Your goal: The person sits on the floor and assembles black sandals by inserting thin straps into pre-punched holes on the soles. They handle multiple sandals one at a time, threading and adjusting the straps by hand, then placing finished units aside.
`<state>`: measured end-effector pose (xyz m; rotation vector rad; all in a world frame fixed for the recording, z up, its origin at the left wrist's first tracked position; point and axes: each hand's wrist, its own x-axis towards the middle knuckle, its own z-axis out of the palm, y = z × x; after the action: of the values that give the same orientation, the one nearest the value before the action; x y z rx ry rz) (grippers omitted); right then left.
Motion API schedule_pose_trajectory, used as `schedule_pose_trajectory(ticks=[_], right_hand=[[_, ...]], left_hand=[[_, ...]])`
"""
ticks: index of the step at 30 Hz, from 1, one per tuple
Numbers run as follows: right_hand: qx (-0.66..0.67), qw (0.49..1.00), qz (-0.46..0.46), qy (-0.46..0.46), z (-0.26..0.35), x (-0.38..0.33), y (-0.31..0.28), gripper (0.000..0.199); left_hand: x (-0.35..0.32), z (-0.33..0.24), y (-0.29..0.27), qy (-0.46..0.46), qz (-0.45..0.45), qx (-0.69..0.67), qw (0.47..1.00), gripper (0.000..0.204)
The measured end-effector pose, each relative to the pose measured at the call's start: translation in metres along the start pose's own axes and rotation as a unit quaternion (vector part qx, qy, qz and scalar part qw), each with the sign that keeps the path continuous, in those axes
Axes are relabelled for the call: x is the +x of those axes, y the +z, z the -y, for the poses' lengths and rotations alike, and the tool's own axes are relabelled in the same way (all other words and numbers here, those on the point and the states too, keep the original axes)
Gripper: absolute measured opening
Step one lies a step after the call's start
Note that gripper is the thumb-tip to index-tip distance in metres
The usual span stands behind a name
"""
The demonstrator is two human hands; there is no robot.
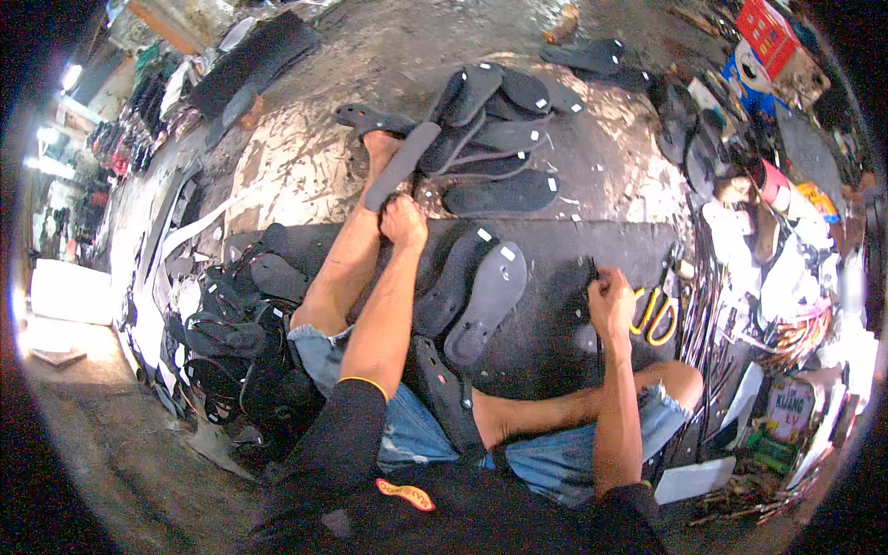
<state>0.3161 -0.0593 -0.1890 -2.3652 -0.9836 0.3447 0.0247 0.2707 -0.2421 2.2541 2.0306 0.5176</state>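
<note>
My left hand (pixel 404 223) is closed around the lower end of a long, dark grey shoe sole (pixel 403 165), which slants up and away above my shin. On the right, my right hand (pixel 611 303) is pinched shut over the black mat (pixel 555 361). A thin dark piece shows at its fingertips, too small to name. Scissors with yellow handles (pixel 659 316) lie just right of that hand. Between my hands, a pair of grey soles (pixel 487 301) (pixel 455 282) rests side by side on the mat.
A heap of dark sandals and soles (pixel 499 134) lies beyond the mat. Black straps and sandals (pixel 227 338) are piled at the left. Long thin dark strips (pixel 708 305) run along the right, near white plastic bags (pixel 795 277) and a red crate (pixel 766 35).
</note>
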Motion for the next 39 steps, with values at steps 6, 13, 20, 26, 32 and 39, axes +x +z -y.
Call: schedule_pose_trajectory(ticks=[6, 13, 20, 26, 32, 39], right_hand=[[0.036, 0.998, -0.05, -0.004, -0.024, 0.005, 0.006, 0.032], [0.054, 0.997, -0.037, -0.051, 0.003, 0.005, 0.017, 0.028], [0.057, 0.994, -0.047, -0.075, -0.021, -0.01, 0.017, 0.027], [0.053, 0.998, -0.004, 0.019, -0.007, 0.003, 0.012, 0.033], [0.229, 0.967, -0.111, 0.031, -0.023, 0.019, 0.012, 0.031], [0.427, 0.888, -0.139, 0.099, -0.054, 0.021, -0.034, 0.009]], left_hand=[[-0.059, -0.056, -0.128, -0.08, 0.222, -0.353, 0.905, 0.024], [-0.03, 0.013, -0.043, 0.175, -0.074, -0.198, 0.962, 0.018], [0.022, -0.009, 0.008, 0.124, 0.035, 0.074, 0.989, 0.034], [0.0, -0.022, -0.058, 0.034, 0.179, -0.323, 0.929, 0.027], [-0.105, -0.077, -0.191, 0.17, 0.252, -0.372, 0.877, 0.014], [-0.124, -0.101, -0.218, 0.317, 0.128, -0.262, 0.903, 0.016]])
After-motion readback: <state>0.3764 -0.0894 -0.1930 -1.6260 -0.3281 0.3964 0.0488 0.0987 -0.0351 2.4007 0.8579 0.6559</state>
